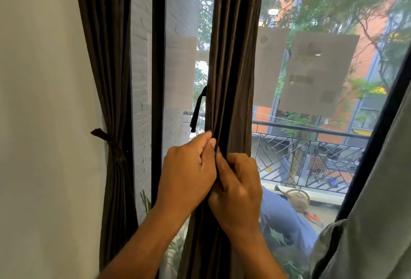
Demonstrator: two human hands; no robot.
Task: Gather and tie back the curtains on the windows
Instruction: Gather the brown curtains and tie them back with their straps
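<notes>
One curtain point(111, 101), left of the window frame post point(158, 78), is already tied. Right of that post, the left hand point(189, 172) and right hand point(239, 187) grip the gathered middle curtain point(233, 56), its tie strap point(198, 109) dangling unfastened.

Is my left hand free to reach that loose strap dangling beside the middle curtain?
Probably yes. The strap hangs in the open just above the left hand, nothing between them. But that hand grips the middle curtain together with the right hand, so it must let go first.
</notes>
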